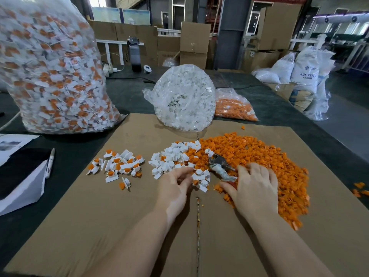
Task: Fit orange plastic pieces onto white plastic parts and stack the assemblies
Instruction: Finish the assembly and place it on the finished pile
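While my left hand (pixel 175 184) pinches at white parts (pixel 173 158), my right hand (pixel 257 188) spreads over orange pieces (pixel 259 152); next, I seat one.

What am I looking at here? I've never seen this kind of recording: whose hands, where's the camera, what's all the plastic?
One camera, worn on a person's head, looks down at their bare hands. The left hand reaches into loose white parts; its fingers seem to pinch something small. The right hand rests spread on the orange pieces. All lie on cardboard. Finished assemblies sit left; metal pliers lie between the piles. Bags stand behind.
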A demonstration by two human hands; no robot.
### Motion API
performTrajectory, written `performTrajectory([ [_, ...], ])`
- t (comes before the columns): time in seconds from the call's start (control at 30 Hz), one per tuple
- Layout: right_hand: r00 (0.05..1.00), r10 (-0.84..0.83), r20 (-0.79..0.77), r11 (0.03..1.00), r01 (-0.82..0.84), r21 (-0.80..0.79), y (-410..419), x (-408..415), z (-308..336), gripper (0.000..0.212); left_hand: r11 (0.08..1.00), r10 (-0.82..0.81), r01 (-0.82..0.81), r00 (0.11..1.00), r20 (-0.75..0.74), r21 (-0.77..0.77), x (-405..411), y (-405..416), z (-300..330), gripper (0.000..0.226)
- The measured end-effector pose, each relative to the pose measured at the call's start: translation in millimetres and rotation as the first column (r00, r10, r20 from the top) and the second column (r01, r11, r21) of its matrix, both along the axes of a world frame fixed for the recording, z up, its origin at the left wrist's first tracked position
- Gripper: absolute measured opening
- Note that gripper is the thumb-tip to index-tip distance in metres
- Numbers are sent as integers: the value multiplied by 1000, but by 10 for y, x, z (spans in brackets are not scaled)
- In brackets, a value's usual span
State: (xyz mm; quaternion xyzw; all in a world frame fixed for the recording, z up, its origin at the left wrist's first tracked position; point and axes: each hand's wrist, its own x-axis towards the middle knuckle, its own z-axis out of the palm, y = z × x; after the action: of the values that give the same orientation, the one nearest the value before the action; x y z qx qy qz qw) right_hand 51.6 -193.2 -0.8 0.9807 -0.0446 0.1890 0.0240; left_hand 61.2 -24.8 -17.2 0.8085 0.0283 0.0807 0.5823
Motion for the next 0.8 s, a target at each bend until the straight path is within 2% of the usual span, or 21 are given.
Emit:
performTrajectory([
  [0.1, 931, 247, 270, 935, -302, 186, 154, -46, -79, 35, 1000, -11, 11, 1000, 12, -14, -1, -1, -23, 24],
  [0.17, 847, 411, 337, 837, -497, 229, 295, -82, -126, 27, 1000, -27, 27, 999, 22, -8, -15, -1, -27, 21],
  [0.23, 796, 487, 360, 765, -588, 264, 383, -106, -176, 19, 999, -48, 48, 999, 24, 4, -37, 9, -19, 20],
  [0.33, 804, 462, 374, 745, -581, 328, 403, -124, -235, 13, 992, -121, 121, 993, 12, -24, -86, 40, -8, 31],
  [0.43, 803, 446, 395, 717, -585, 379, 403, -149, -256, 12, 977, -198, 195, 980, 25, 86, -123, 37, -21, 39],
  [0.5, 810, 428, 401, 714, -575, 400, 399, -169, -258, 12, 966, -197, 187, 980, 38, 176, -131, 19, -23, 38],
  [0.67, 859, 309, 409, 709, -495, 503, 362, -183, -251, 18, 965, -178, 162, 982, 58, 205, -137, 31, -26, 35],
  [0.8, 837, 396, 378, 697, -542, 470, 373, -206, -244, 20, 960, -182, 160, 980, 80, 228, -145, 36, -32, 33],
])
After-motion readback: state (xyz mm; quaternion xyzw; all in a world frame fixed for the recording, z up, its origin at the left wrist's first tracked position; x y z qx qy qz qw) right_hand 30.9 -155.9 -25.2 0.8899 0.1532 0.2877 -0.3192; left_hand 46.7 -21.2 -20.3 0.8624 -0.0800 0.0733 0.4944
